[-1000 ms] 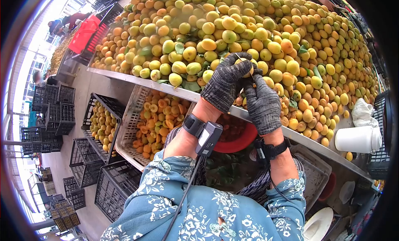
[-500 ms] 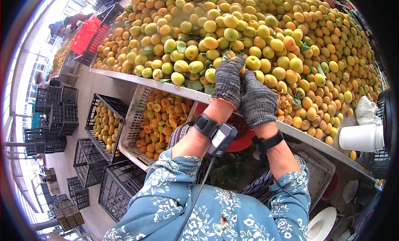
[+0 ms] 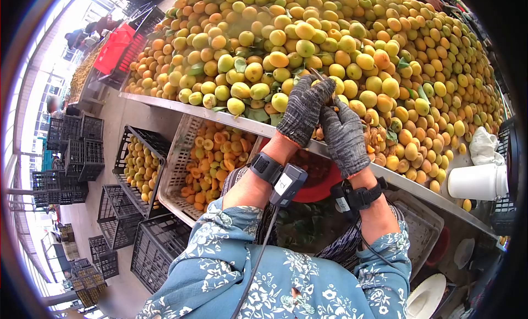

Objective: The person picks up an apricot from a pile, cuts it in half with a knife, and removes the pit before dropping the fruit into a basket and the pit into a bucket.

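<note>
One head-worn camera is aimed forward and down, over flowered sleeves (image 3: 220, 253). The left hand (image 3: 304, 110) and right hand (image 3: 344, 136) are caught close, near centre frame. The table (image 3: 181, 107) edge is seen beneath them, fruit (image 3: 341, 28) heaped beyond, and crates (image 3: 137, 159) far below to their left.

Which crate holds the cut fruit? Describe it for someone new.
Find the metal table heaped with yellow-orange fruit. Under its front edge, below and left of the person's left hand, sits a pale lattice crate. Unlike the black crate beside it, filled with whole fruit, it holds orange halves.
</note>
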`<state>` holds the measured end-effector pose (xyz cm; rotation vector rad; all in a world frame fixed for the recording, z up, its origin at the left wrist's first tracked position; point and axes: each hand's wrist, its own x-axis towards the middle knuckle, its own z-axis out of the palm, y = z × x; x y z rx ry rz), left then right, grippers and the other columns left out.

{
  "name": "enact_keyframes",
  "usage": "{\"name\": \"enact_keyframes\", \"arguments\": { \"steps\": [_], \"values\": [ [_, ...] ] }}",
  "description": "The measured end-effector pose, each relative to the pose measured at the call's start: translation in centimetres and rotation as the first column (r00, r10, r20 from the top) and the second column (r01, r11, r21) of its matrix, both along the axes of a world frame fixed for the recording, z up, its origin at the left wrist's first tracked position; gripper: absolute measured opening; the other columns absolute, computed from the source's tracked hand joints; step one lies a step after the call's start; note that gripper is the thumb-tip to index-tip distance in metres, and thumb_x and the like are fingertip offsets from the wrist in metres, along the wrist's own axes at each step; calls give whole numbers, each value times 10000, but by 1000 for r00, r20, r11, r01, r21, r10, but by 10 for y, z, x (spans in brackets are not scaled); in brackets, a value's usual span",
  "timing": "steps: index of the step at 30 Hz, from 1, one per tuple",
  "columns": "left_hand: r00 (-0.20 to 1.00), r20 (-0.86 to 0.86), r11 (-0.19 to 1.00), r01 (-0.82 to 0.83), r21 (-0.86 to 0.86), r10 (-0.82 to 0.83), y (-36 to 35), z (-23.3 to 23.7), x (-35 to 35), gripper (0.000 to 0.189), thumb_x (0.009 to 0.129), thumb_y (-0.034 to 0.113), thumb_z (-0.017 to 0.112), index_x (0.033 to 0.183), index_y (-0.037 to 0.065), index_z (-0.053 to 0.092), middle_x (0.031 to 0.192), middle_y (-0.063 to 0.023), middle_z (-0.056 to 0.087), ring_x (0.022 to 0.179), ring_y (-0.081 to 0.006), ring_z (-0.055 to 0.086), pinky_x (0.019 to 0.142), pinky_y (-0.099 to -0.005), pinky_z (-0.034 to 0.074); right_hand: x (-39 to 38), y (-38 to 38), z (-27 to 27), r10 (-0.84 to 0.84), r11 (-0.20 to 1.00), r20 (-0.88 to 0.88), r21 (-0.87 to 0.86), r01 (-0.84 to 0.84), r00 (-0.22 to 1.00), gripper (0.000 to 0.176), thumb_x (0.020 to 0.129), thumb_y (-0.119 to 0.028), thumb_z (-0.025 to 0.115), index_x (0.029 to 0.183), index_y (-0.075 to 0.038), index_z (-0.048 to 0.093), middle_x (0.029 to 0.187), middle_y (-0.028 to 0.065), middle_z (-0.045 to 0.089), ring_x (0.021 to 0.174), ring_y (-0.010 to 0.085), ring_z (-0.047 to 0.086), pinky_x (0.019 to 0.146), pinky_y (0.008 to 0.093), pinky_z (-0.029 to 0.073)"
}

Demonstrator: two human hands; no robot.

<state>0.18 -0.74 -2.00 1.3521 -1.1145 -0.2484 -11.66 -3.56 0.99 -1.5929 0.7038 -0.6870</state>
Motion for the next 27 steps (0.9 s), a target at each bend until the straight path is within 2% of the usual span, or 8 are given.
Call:
{"name": "enact_keyframes", "arguments": {
  "steps": [7,9,11,19,21,23,25,27],
  "values": [
    [980,-128,973,172,153,-153,15,16,-5,247,928,91,495,1130,2,607,1060,-123,595,1010,-209,576,891,-322,461,-13,-11,-17,166,984,49,-67,-163,985,205,916,-108,530,1050,24,614,858,79,651,761,129,598,680,272,486],
    [987,1,973,159,165,-161,13,12,-4,261,919,77,490,1145,10,603,1080,-141,604,1026,-233,580,908,-339,457,-17,-15,-11,107,602,-107,-784,-150,989,191,907,-118,544,1017,21,616,854,118,652,791,215,631,710,310,499],
    [907,420,999,30,-40,-10,5,-5,0,189,937,122,486,1015,23,627,946,-148,588,898,-283,594,778,-376,477,-22,-19,-13,130,625,-130,-758,-184,983,203,904,-127,545,1024,21,617,879,142,654,829,265,633,734,337,501],
    [938,303,939,57,338,-166,7,10,5,264,902,63,475,1131,18,598,1111,-181,588,1060,-322,560,946,-397,441,-19,-9,13,-239,867,-418,-498,-1,877,264,860,-274,588,1012,-59,602,840,194,647,825,383,622,714,466,488],
    [841,541,997,-17,81,-30,3,0,8,184,866,124,532,1012,41,608,982,-160,598,927,-317,590,790,-399,489,-22,-17,0,-231,826,-371,-563,-20,900,307,890,-323,560,1045,-59,573,849,211,648,814,402,623,700,487,478],
    [978,145,973,120,198,-150,7,2,7,256,927,80,469,1136,-5,590,1140,-152,587,1067,-259,557,955,-366,439,-22,-23,-4,-120,830,-317,-552,-80,941,279,887,-288,564,1046,-59,568,848,214,645,814,407,619,697,488,477],
    [935,341,984,40,173,-98,8,12,6,261,945,123,471,1150,15,592,1140,-101,591,1055,-208,561,922,-335,462,-24,-23,-10,-113,790,-233,-611,-56,966,267,888,-274,565,1045,-59,569,845,215,644,810,409,619,695,486,480],
    [702,-697,952,291,97,-143,10,23,-6,278,954,201,497,1175,63,594,1108,-44,596,1003,-141,566,849,-277,484,-25,-20,-9,-102,746,-151,-666,-25,983,255,888,-261,566,1043,-59,570,842,217,644,806,410,619,693,484,482]
  ]
}}
